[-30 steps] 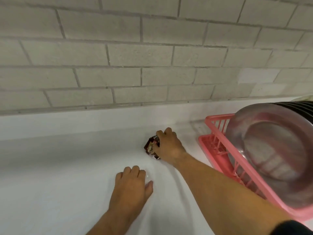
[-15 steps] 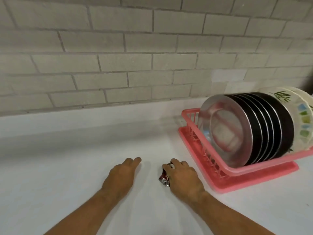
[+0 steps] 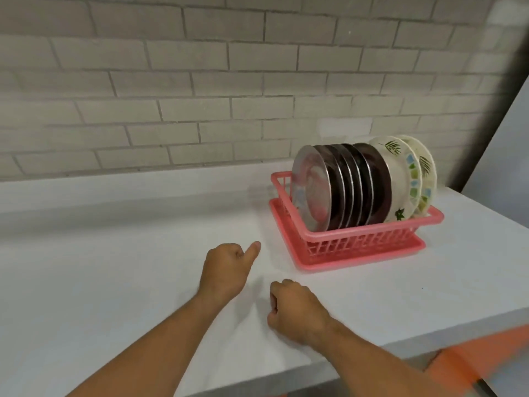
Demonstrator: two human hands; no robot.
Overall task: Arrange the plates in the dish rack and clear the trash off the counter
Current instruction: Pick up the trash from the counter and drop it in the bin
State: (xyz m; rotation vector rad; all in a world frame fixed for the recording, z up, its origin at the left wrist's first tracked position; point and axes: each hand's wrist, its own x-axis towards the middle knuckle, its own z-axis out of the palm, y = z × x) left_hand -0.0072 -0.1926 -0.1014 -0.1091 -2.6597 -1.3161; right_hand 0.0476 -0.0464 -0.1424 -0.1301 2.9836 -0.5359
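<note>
Head view: the pink dish rack [image 3: 357, 237] sits on the white counter [image 3: 114, 267] against the brick wall [image 3: 200, 81]. The plates [image 3: 343, 187] stand on edge inside it in one tight row, steel ones at the rack's left end and patterned ones at its right, so that part of the job looks done.

Both hands are left of the rack and nearer the counter's front edge. The left hand [image 3: 226, 270] has its fingers curled in and its thumb pointing toward the rack; nothing shows in it. The right hand [image 3: 297, 310], nearer the edge, is balled into a fist, knuckles up.

No trash shows on the counter around the rack. My guess is that the fist hides it, gripped tight for carrying off, though nothing peeks out between the fingers.
</note>
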